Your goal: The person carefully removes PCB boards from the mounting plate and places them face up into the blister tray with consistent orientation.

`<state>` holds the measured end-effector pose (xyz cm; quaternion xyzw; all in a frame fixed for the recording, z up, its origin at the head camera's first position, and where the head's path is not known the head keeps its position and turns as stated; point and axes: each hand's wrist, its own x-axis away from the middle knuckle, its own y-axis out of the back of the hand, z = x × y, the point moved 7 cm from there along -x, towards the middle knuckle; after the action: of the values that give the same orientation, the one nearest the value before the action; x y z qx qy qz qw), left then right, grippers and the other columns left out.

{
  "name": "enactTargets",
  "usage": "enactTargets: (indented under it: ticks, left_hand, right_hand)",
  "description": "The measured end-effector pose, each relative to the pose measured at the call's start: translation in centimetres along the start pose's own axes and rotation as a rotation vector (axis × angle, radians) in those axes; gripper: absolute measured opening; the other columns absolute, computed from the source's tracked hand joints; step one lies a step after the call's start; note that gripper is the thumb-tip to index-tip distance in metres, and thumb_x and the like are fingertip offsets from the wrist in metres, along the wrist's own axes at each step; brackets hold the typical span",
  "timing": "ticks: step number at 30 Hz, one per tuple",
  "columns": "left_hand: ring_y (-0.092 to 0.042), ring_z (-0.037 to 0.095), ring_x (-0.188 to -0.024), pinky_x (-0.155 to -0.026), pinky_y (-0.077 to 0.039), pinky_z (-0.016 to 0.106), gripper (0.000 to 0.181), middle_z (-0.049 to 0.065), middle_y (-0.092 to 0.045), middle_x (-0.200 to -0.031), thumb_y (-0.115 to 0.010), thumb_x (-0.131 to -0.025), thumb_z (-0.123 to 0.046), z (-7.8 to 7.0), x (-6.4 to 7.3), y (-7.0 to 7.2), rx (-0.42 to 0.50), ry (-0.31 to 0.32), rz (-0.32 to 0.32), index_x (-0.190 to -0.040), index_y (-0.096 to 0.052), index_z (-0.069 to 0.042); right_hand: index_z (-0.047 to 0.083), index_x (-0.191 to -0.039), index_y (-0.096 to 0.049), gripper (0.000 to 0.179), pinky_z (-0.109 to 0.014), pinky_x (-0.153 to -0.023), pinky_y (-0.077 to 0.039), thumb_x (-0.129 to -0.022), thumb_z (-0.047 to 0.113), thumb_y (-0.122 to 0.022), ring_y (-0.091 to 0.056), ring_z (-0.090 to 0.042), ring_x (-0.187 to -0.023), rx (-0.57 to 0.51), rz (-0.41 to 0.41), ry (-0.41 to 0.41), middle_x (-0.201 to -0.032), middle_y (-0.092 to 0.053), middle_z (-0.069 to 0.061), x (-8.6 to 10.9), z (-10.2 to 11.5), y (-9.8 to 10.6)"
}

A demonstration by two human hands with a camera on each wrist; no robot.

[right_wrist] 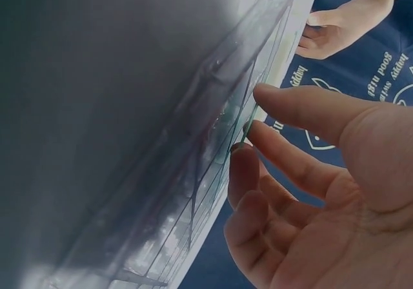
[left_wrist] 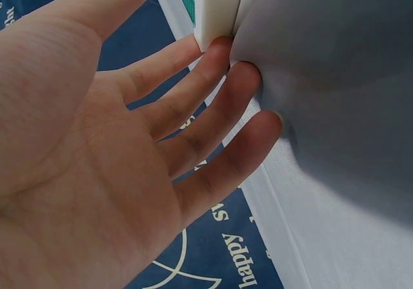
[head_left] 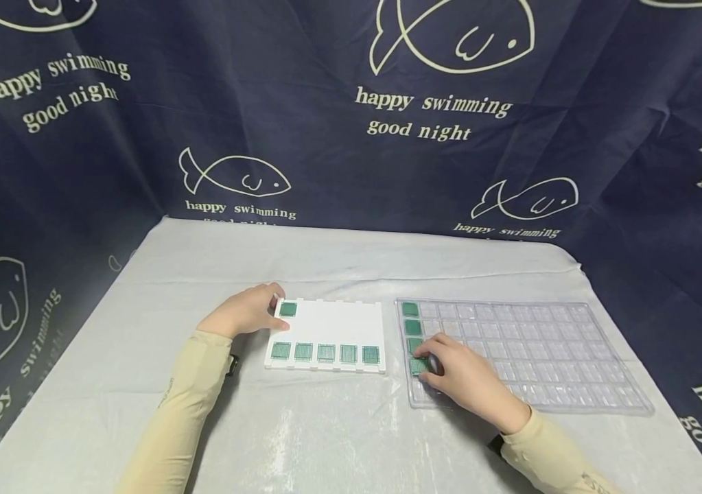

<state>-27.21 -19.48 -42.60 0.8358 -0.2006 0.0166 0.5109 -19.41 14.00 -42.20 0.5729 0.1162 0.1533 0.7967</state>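
Note:
A white slotted board [head_left: 332,328] lies on the table, with one green perforated circuit board [head_left: 287,309] at its far left corner and several more [head_left: 326,353] in a row along its near edge. My left hand [head_left: 248,312] holds the white board's left edge, thumb on top and fingertips [left_wrist: 219,50] against its side. To the right, a clear compartment tray [head_left: 530,408] has green circuit boards [head_left: 410,326] in its leftmost column. My right hand [head_left: 468,381] pinches the nearest circuit board [head_left: 417,366] of that column between thumb and fingers, at the tray's surface.
A pale cloth covers the table [head_left: 326,439]. Behind and at both sides hangs a dark blue curtain [head_left: 326,123] printed with fish and lettering. A narrow gap separates the white board from the tray.

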Motion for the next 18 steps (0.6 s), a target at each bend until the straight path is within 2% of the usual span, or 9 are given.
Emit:
enactTargets:
  ticks: [6,13,18]
  left_hand:
    - [-0.064,0.029,-0.11,-0.101,-0.05,0.05,0.053,0.016,-0.067,-0.121,-0.083,-0.084,-0.027,0.08,-0.06,-0.09,-0.001,0.001,-0.001,-0.123,-0.057,-0.003]
    - [-0.063,0.028,-0.108,-0.1,-0.051,0.05,0.053,0.016,-0.067,-0.121,-0.082,-0.084,-0.028,0.19,-0.16,-0.18,0.0,0.002,0.003,-0.124,-0.057,-0.003]
    - [-0.063,0.029,-0.109,-0.1,-0.05,0.05,0.054,0.016,-0.067,-0.121,-0.082,-0.084,-0.028,0.22,-0.18,-0.19,0.002,0.003,0.003,-0.124,-0.056,-0.003]
  right_hand:
    - [0.017,-0.11,-0.072,0.031,-0.04,-0.076,-0.057,-0.081,0.02,-0.083,-0.067,-0.017,-0.096,-0.01,-0.009,0.007,-0.113,-0.069,0.001,0.17,0.08,0.04]
    - [0.017,-0.109,-0.072,0.031,-0.034,-0.071,-0.053,-0.081,0.019,-0.084,-0.061,-0.012,-0.088,-0.013,-0.003,0.005,-0.114,-0.069,0.001,0.21,0.11,-0.03]
    - [0.017,-0.11,-0.072,0.032,-0.04,-0.076,-0.057,-0.08,0.019,-0.084,-0.067,-0.017,-0.097,-0.017,-0.005,0.01,-0.114,-0.069,0.0,0.2,0.04,-0.07]
